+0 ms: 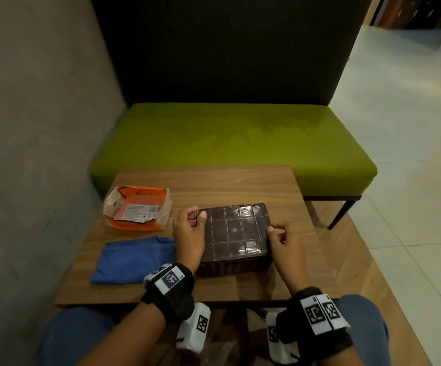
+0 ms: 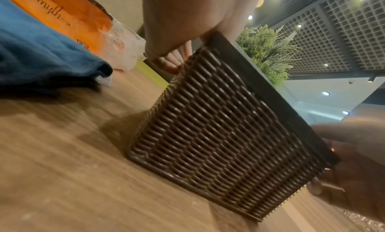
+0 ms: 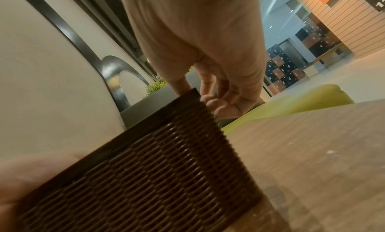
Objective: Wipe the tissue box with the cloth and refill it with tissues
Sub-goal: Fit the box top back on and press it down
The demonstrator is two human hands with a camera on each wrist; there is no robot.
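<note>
A dark brown woven tissue box [image 1: 236, 231] stands on the wooden table [image 1: 214, 180] with a gridded flat face upward. My left hand [image 1: 194, 219] grips its left end, thumb on the top face and fingers curled against the side [image 2: 171, 62]. My right hand [image 1: 277, 232] grips the right end the same way, its fingertips [image 3: 216, 104] at the box's far corner. The woven wall [image 2: 218, 128] fills the left wrist view and also shows in the right wrist view [image 3: 156, 178]. A folded blue cloth [image 1: 132, 260] lies left of the box. An orange tissue pack [image 1: 137, 210], its wrapper torn open, sits behind the cloth.
A green padded bench [image 1: 240, 141] with a dark backrest stands just beyond the table. A grey wall runs along the left. Bare wood shows behind and right of the box [image 1: 288, 196]. My knees are under the near edge.
</note>
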